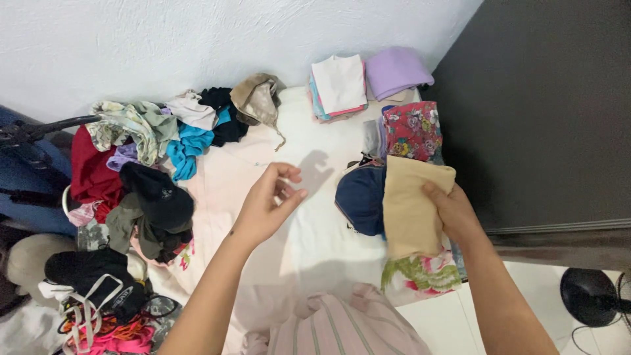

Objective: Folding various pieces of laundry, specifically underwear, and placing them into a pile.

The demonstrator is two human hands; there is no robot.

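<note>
While the right hand point(453, 210) presses down on a folded tan cloth point(411, 207), fingers curled over its right edge and thumb on top, the left hand point(269, 204) hangs in the air over the middle of the pale sheet point(309, 243). Its fingertips are pinched lightly together, thumb meeting forefinger, maybe on a bit of thread or lint, honestly can't tell, too small to see.

So the tan cloth sits on top of a little stack at the right side of the bed: a dark blue garment point(360, 200) pokes out on its left, a green and pink floral piece point(420, 276) sticks out underneath, and a red floral one point(413, 130) lies just behind it. Further back by the white wall there's a folded white stack point(339, 84) next to a folded lilac item point(396, 71).

Left side is a messy heap of unfolded clothes point(141, 177), with a turquoise piece point(187, 148), a black cap-like thing and a beige hat point(256, 98) in the mix. A black fan point(591, 296) sits on the floor at bottom right.
</note>
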